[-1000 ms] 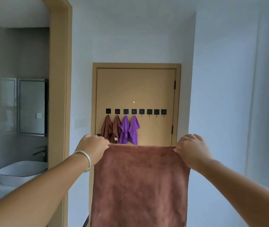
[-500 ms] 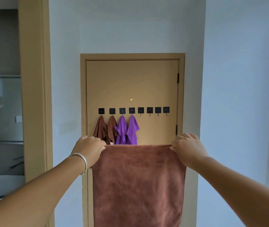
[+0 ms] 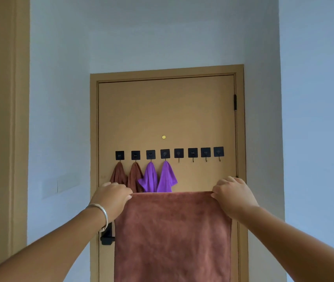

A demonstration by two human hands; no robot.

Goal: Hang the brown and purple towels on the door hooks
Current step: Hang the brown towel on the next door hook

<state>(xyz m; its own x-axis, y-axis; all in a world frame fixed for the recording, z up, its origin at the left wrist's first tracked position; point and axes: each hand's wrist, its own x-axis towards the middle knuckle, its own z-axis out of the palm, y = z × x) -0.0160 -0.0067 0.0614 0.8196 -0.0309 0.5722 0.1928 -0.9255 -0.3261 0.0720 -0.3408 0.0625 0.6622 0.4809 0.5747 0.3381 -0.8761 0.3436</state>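
**A Brown Towel Is Held Up in Front of the Door**

A big brown towel (image 3: 172, 237) is held up flat in front of the tan door (image 3: 166, 110). Its top edge is pulled straight from side to side, and the long part of the towel hangs straight down past the bottom of the picture. The top edge is level and sits just under the hanging towels.

The top left corner is pinched by the left hand (image 3: 112, 197). The fingers (image 3: 121, 189) are curled over the edge of the towel. A silver bracelet (image 3: 103, 215) is worn on the left wrist. The top right corner is pinched by the right hand (image 3: 233, 195), and its fingers (image 3: 222, 185) are curled over the edge too.

A row of eight black hooks (image 3: 193, 153) is stuck across the door. Two small brown towels (image 3: 135, 176) are hung on the first two hooks from the left. Two purple towels (image 3: 166, 176) are hung on the next two hooks. All four hang down in points, with their bottom ends hidden behind the big towel. The four hooks on the right are bare.

A small gold dot (image 3: 163, 137) is seen on the door above the hooks. A black door handle (image 3: 107, 238) is seen at the left side of the door, partly hidden by the left wrist. Pale blue walls (image 3: 60, 98) are seen on both sides.
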